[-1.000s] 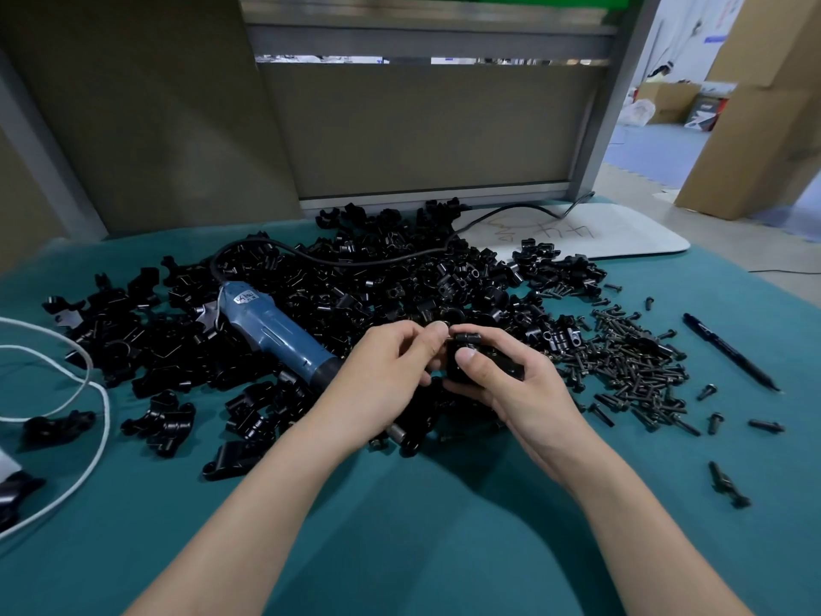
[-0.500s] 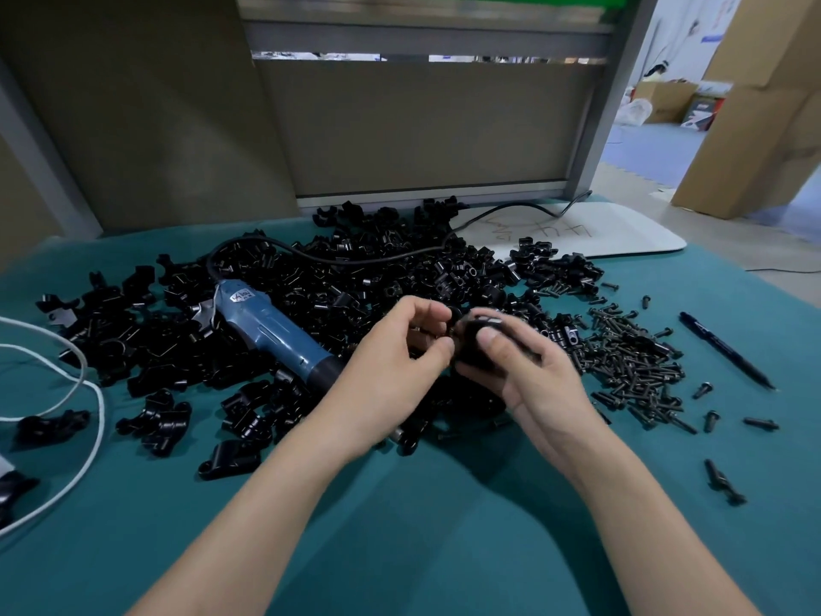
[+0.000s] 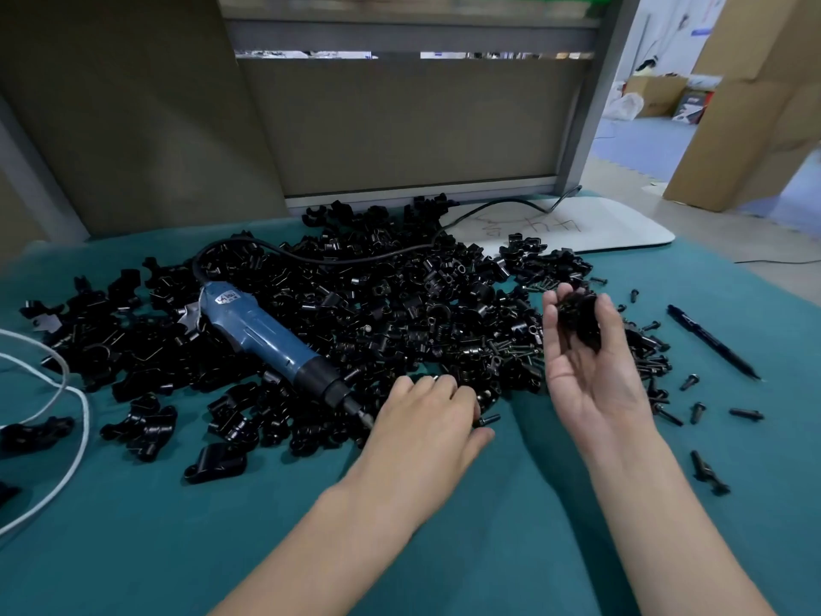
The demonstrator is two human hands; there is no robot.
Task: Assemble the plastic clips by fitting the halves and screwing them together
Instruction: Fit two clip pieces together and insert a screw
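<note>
My right hand [image 3: 591,375] is raised palm up over the right side of the pile, its fingers curled round a black plastic clip [image 3: 579,322]. My left hand [image 3: 426,420] lies palm down on the teal cloth at the front edge of the heap of black clip halves [image 3: 377,313], its fingertips among the parts. A single black screw [image 3: 488,420] lies between its thumb and forefinger. The tip of the blue electric screwdriver [image 3: 266,335] ends just left of that hand. Loose black screws [image 3: 653,362] are spread behind and to the right of my right hand.
The screwdriver's black cable [image 3: 364,257] loops back over the pile to the partition. A white cable [image 3: 66,393] curves along the left edge. A black pen [image 3: 711,340] lies at the right, and a white board [image 3: 599,229] at the back right. Assembled clips [image 3: 215,460] lie in front of the pile.
My hands have come apart. The left hand dropped to the table beside the screwdriver tip. The right hand turned palm up and lifted the clip to the right.
</note>
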